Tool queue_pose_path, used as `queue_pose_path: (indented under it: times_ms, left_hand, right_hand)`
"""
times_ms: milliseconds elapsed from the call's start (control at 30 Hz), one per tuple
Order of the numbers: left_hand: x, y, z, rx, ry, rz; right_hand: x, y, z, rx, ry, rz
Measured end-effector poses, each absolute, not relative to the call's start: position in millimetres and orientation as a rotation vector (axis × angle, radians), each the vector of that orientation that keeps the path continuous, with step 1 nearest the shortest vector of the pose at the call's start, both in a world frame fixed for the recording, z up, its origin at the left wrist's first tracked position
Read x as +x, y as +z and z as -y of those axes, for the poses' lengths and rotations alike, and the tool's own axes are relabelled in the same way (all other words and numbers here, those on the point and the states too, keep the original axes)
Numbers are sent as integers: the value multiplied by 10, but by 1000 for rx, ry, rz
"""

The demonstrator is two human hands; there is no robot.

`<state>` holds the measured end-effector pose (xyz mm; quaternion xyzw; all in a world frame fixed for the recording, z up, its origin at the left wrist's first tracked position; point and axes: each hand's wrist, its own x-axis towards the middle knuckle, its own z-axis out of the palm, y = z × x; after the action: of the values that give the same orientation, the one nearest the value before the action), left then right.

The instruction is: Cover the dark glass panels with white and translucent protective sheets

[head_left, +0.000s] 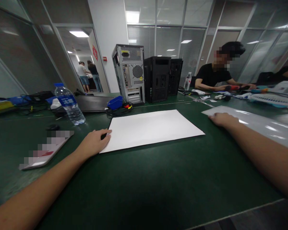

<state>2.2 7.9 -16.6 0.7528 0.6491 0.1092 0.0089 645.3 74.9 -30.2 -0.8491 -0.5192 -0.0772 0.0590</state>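
Note:
A blank white sheet (153, 131) with a dark line along its edges lies flat on the green table. At its left edge is my left hand (96, 140), thumb and forefinger curved towards each other with their tips on the sheet. Off to the right, my right hand (223, 119) is closed on the left corner of a glossy, translucent plastic sheet (261, 124). The fingers under that corner are partly hidden. My right forearm crosses in front of the plastic sheet.
Left of my hand lie a pale flat packet (48, 153) and a water bottle (69, 103), tilted in view. Computer cases (132, 73) stand behind the white sheet, near a blue object (115, 102) and cables. Across the table sits a person (213, 73) with a red tool (232, 87).

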Motion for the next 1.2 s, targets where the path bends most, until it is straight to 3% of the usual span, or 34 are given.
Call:
queue_pose_path:
  times_ms: [600, 933, 1133, 1200]
  left_hand:
    - [89, -168, -24, 2412, 246, -2028]
    - [52, -159, -38, 2399, 312, -1994]
    - [44, -176, -28, 2400, 352, -1991]
    - [48, -174, -20, 2398, 362, -1992]
  right_hand:
    - [6065, -213, -718, -2462, -296, 1721]
    - [5215, -14, -464, -1993, -478, 2001]
    - [4763, -10, -328, -1376, -20, 2591]
    - [4755, -5, -327, -1306, -5, 2606]
